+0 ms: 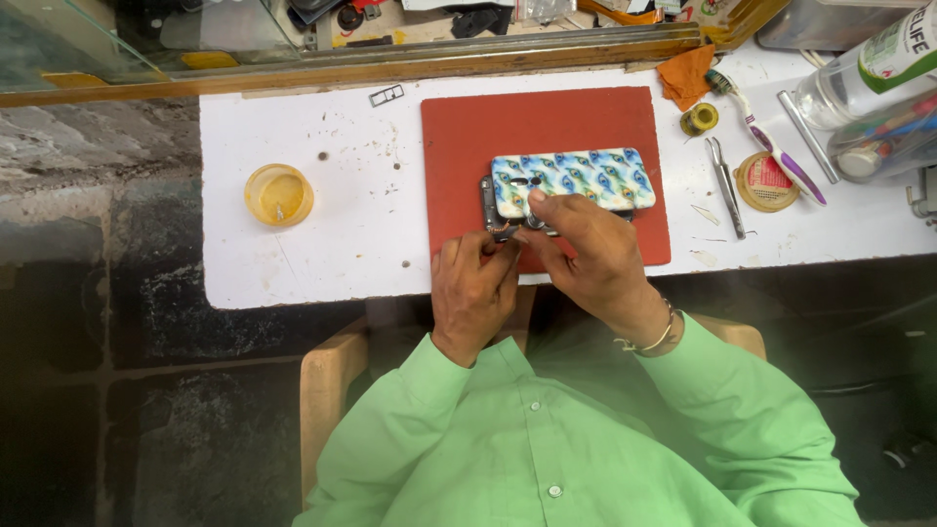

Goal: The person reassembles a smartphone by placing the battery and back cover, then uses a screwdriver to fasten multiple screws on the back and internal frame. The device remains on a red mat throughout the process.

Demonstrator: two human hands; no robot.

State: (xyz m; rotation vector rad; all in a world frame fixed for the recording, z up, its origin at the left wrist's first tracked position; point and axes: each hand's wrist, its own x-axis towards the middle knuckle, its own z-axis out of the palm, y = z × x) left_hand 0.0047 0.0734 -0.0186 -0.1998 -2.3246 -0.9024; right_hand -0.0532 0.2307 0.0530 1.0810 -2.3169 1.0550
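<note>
A phone back cover with a blue-green feather pattern (576, 179) lies on a red mat (547, 127), on top of a dark phone body (487, 200) that sticks out at its left end. My right hand (586, 249) reaches over the near edge of the phone, thumb and fingers pressed on its lower left part. My left hand (475, 283) is curled at the mat's near edge, fingertips meeting the right hand by the phone's corner. Whether it pinches a small tool or part is hidden.
The mat rests on a white worktop (332, 224). A small yellow dish (279, 194) sits left. Right of the mat lie tweezers (726, 185), a toothbrush (771, 141), a round tin (765, 182), a solder spool (699, 119), an orange cloth (687, 74) and a clear bottle (864, 73).
</note>
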